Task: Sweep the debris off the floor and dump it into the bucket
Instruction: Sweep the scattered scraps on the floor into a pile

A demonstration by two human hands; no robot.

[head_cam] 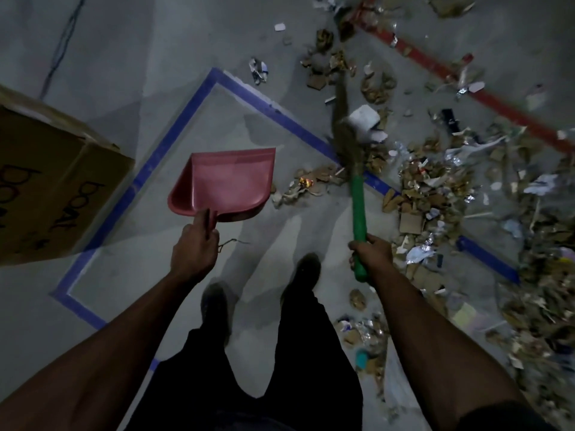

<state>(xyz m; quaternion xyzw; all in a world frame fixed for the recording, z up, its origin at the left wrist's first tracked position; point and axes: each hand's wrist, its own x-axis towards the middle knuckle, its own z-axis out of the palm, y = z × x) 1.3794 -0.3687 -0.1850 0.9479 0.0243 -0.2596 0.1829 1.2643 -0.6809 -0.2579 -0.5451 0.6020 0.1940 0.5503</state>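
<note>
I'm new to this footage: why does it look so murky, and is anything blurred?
Head view: dim light; the broom head is smeared by motion, the debris at right is soft; the dustpan stays fairly sharp; straight tape lines bend from the wide lens.

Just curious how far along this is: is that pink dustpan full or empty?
Empty. The pink dustpan, held by the left hand, shows only bare plastic inside; the debris lies on the floor.

Bare forearms, no sleeves to the wrist; dark sleeve edge [497,415] at right upper arm. Black trousers [298,368], loose-legged. Dark shoes [306,269], blurred, detail unreadable. No rings or watch visible.
</note>
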